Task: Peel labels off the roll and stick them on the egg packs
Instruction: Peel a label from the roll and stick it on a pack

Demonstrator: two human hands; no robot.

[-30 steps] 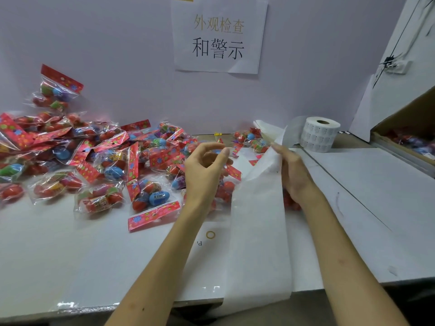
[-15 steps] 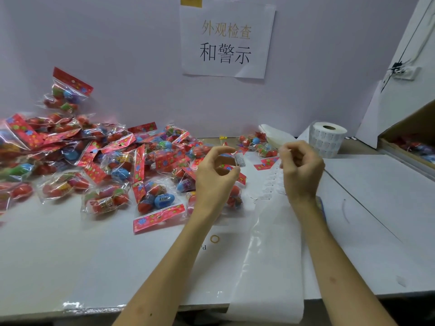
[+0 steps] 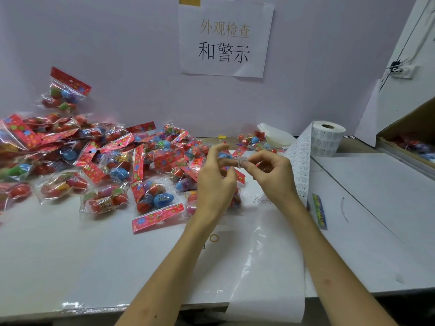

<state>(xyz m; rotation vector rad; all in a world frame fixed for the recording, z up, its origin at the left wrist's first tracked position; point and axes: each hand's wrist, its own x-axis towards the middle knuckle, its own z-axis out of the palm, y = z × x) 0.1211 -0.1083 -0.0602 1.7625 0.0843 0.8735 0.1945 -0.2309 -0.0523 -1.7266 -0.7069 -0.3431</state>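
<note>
Step in hand: transfer. One peeled label (image 3: 242, 161) is pinched by the right hand (image 3: 273, 177) above the table (image 3: 70, 267). It is touched by the curled left hand (image 3: 216, 182); a grip there cannot be told. The roll (image 3: 328, 138) stands at 2 o'clock, the egg packs (image 3: 106, 161) at 9–11. Next, likely: a pack must be steadied and the label pressed flat.

Wall (image 3: 117, 55): pale lilac; it stands behind the table you face.
Paper sign (image 3: 226, 38): white sheet with Chinese characters, fixed to the wall under yellow tape (image 3: 189, 0).
Table (image 3: 70, 255): white top; its near edge runs just below you.
Rubber band (image 3: 214, 237): small orange ring, flat on the table.
Printed strip (image 3: 319, 211): multicoloured, on the table to your right.
Cardboard box (image 3: 409, 128): open, at your far right.
Socket (image 3: 401, 71): on the white right-hand panel, cables attached.
</note>
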